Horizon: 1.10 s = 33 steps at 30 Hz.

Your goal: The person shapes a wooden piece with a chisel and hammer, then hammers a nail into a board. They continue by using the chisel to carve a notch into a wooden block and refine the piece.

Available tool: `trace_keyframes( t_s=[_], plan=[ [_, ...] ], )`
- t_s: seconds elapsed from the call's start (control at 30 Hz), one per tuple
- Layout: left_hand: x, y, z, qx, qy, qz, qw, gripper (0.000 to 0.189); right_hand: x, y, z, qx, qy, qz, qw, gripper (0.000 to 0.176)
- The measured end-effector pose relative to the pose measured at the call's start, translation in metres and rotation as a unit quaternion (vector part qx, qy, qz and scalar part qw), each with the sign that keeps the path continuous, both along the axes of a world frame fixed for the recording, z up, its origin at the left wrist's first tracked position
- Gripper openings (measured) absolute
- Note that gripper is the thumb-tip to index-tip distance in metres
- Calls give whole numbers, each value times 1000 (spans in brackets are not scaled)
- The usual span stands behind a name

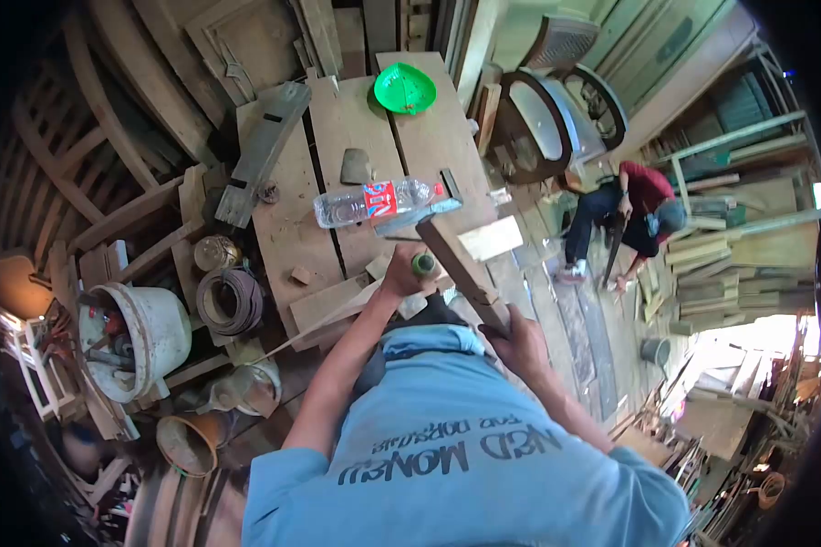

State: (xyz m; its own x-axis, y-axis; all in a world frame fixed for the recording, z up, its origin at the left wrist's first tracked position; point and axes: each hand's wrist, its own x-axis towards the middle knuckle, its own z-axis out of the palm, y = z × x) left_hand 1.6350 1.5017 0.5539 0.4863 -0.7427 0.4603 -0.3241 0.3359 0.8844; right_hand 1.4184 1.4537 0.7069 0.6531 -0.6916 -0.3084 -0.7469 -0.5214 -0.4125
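My left hand is closed around an upright tool with a green handle; its lower end is hidden below the fist. In my right hand is a thick wooden bar, gripped near its lower end. The bar slants up and leftward, its far end beside the green handle. Near my left hand, a light wooden piece lies across the bench edge. Beyond both hands, a clear plastic bottle with a red label lies on its side on the wooden bench.
On the bench are a green dish, a dark flat block and a slotted beam. A white bucket with tools and a coiled strap stand left. At right, a person sits low with a saw.
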Motion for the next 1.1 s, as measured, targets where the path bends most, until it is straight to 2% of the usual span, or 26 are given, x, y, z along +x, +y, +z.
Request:
trace_keyframes(
  t_s=[0.03,0.07,0.1,0.2,0.23,0.27,0.3,0.37,0.4,0.43,0.5,0.53,0.57,0.6,0.63,0.7,0.73,0.77,0.83,0.87,0.9,0.93,0.97,1.03,1.07,1.1],
  plan=[
    [2,2,-5,52,-1,-14,999,23,4,-10,0,-4,1,12,1000,18],
    [0,-1,-4,3,-15,3,1000,22,1,-11,0,-35,-164,-14,986,16],
    [-5,4,0,71,32,6,997,24,-3,-8,-1,-64,-325,-43,943,18],
    [-7,1,2,68,12,2,998,25,-1,4,-4,-89,-258,-16,962,18],
    [-8,-2,4,11,2,11,1000,24,3,5,-5,-105,-226,-2,968,19],
    [-6,-5,5,-49,-7,23,998,24,4,-3,-3,-24,31,31,999,27],
    [-6,-1,0,-49,-11,24,998,24,5,-2,5,-24,27,32,999,27],
    [-3,2,-9,40,-19,8,999,22,10,-10,26,-1,-28,-141,990,24],
    [-7,2,-6,45,12,3,999,22,10,-12,32,-17,-168,-180,969,24],
    [-8,1,-2,52,-3,16,998,22,15,-11,41,28,-364,-202,909,18],
    [-8,0,5,43,0,4,999,23,27,2,58,31,-523,-166,836,6],
    [-8,-2,6,41,-4,4,999,23,18,8,32,84,-558,-145,813,4],
    [-8,-4,5,17,12,-8,1000,23,0,-4,-2,-135,-421,68,894,10],
    [-9,-5,0,-8,28,-21,999,23,0,1,0,-73,-197,69,975,16],
    [-11,-4,-5,-11,24,-21,999,23,1,6,2,-5,41,63,997,22],
    [-5,-6,-3,75,-146,71,984,25,15,-1,30,-37,16,44,998,26],
    [-5,-15,6,-130,-175,133,967,26,13,3,45,-52,8,19,998,30],
    [-8,2,5,70,14,1,997,26,12,0,52,-79,-124,-14,989,25],
    [-7,0,1,62,6,-1,998,24,12,1,38,-31,-466,-154,871,15],
    [-7,0,1,59,3,-4,998,24,13,8,35,21,-533,-161,830,14],
    [-9,2,1,59,7,-3,998,24,9,10,17,24,-526,-126,841,20],
    [-7,3,1,61,11,-2,998,25,0,9,8,-21,-278,-15,960,23],
    [-3,-4,-5,55,5,0,998,25,-5,4,3,-69,-5,98,993,28],
    [-4,-13,-28,-70,-291,127,946,25,-1,6,3,4,21,33,999,33],
    [-5,-13,-36,-42,-133,74,987,24,10,-2,20,-56,-10,20,998,31],
    [-12,-4,-28,-34,-122,72,989,24,11,2,41,-102,-27,-3,994,28]
  ],
)
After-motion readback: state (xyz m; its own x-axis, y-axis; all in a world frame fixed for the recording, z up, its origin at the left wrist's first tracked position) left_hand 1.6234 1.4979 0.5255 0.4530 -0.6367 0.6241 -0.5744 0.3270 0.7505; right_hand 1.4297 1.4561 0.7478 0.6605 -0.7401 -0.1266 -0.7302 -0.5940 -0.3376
